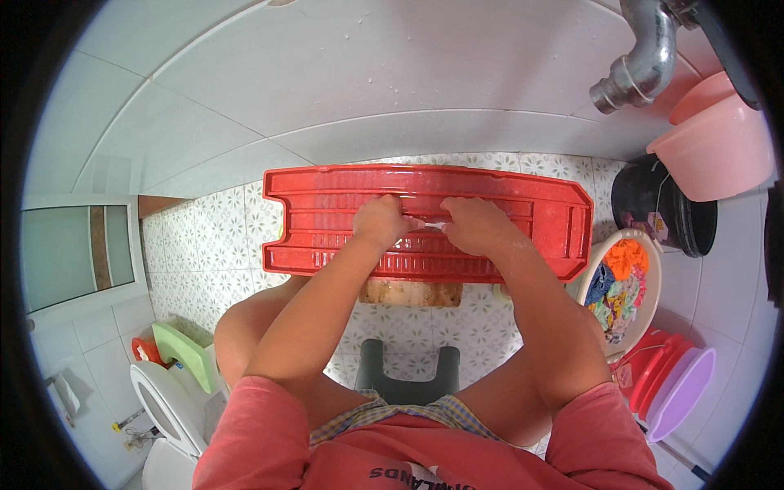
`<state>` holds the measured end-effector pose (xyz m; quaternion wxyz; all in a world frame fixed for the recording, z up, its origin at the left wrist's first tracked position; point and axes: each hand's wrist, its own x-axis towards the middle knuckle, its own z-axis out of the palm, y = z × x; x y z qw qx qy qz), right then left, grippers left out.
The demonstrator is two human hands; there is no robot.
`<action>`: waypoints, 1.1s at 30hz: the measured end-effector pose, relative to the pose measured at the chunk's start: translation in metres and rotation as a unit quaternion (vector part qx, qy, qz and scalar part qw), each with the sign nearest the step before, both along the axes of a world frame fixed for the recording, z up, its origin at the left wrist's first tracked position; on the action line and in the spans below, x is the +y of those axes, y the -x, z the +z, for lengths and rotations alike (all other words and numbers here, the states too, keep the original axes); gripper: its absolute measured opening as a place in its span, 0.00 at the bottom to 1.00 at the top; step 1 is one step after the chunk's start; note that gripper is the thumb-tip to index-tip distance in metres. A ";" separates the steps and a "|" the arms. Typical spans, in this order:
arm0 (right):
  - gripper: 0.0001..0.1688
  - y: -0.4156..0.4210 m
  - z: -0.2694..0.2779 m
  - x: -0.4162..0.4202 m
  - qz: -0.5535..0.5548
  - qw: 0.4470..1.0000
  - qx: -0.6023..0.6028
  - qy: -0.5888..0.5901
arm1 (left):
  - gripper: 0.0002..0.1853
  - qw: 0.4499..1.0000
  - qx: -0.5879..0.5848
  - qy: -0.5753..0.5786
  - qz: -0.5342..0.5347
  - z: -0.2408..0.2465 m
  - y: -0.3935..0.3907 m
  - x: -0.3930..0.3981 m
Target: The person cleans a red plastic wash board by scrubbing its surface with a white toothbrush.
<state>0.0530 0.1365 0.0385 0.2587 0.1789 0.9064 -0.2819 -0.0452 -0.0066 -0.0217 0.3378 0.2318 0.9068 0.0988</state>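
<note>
A large red plastic tray-like panel [554, 223], ribbed and wet, lies across in front of my knees. It has a notch in its left end and a raised rim. My left hand [381, 222] and my right hand [479, 224] are both over its middle, fingers curled. Between them a small, thin white item [433, 225] spans from fingertips to fingertips; its kind is too small to tell. Under the panel's near edge shows a worn, stained light-coloured block [410, 293]. I sit with my knees apart on a dark plastic stool [407, 386].
Patterned floor tiles [208, 245] surround the panel. On the right are a pink bucket [716, 153], a black bucket [680, 208], a basin of clothes [652, 294] and stacked red and purple basins [683, 392]. A toilet [168, 404] stands left. A metal drainpipe [652, 55] hangs above right.
</note>
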 end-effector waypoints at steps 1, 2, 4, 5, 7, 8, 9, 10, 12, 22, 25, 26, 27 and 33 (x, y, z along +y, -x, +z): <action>0.17 0.000 0.000 0.001 -0.001 1.000 0.000 0.002 | 0.26 1.000 0.009 0.000 -0.006 0.001 0.000 0.001; 0.17 0.000 0.000 0.001 -0.003 1.000 0.001 0.000 | 0.26 1.000 0.019 -0.001 -0.013 0.003 0.001 0.000; 0.17 -0.001 -0.001 0.001 -0.006 1.000 0.002 -0.003 | 0.26 1.000 0.025 -0.008 -0.017 0.004 0.004 -0.003; 0.17 -0.001 -0.001 0.002 -0.003 1.000 0.000 -0.003 | 0.26 1.000 0.021 -0.015 -0.014 0.003 0.008 -0.009; 0.17 0.000 0.001 0.002 0.004 1.000 0.000 -0.002 | 0.26 1.000 0.017 -0.005 -0.007 0.003 0.018 -0.022; 0.17 0.000 0.001 0.001 0.000 1.000 -0.002 -0.002 | 0.26 1.000 0.015 0.010 -0.003 0.003 0.024 -0.029; 0.16 -0.001 0.002 0.002 -0.005 1.000 -0.004 -0.003 | 0.27 1.000 0.012 0.025 -0.001 0.001 0.030 -0.035; 0.16 0.000 0.004 0.000 -0.007 1.000 -0.004 -0.001 | 0.27 1.000 0.014 0.017 0.004 0.000 0.037 -0.047; 0.16 0.000 0.006 -0.001 -0.003 1.000 0.000 -0.001 | 0.27 1.000 0.014 -0.001 0.013 -0.001 0.049 -0.066; 0.17 0.003 0.009 -0.004 0.001 1.000 -0.012 -0.004 | 0.28 0.998 0.009 0.056 0.025 0.017 0.069 -0.084; 0.17 0.003 0.004 -0.002 0.007 1.000 -0.012 -0.002 | 0.28 0.999 0.009 0.041 0.030 0.014 0.065 -0.079; 0.17 0.002 0.006 -0.002 0.005 1.000 -0.012 -0.002 | 0.29 0.999 -0.003 0.030 0.037 0.013 0.063 -0.076; 0.17 0.002 0.007 -0.002 0.003 1.000 -0.011 -0.002 | 0.29 0.999 -0.015 0.020 0.044 0.015 0.058 -0.072; 0.18 -0.001 0.005 0.000 -0.002 1.000 -0.019 -0.003 | 0.28 0.999 0.029 0.005 0.016 0.003 0.025 -0.032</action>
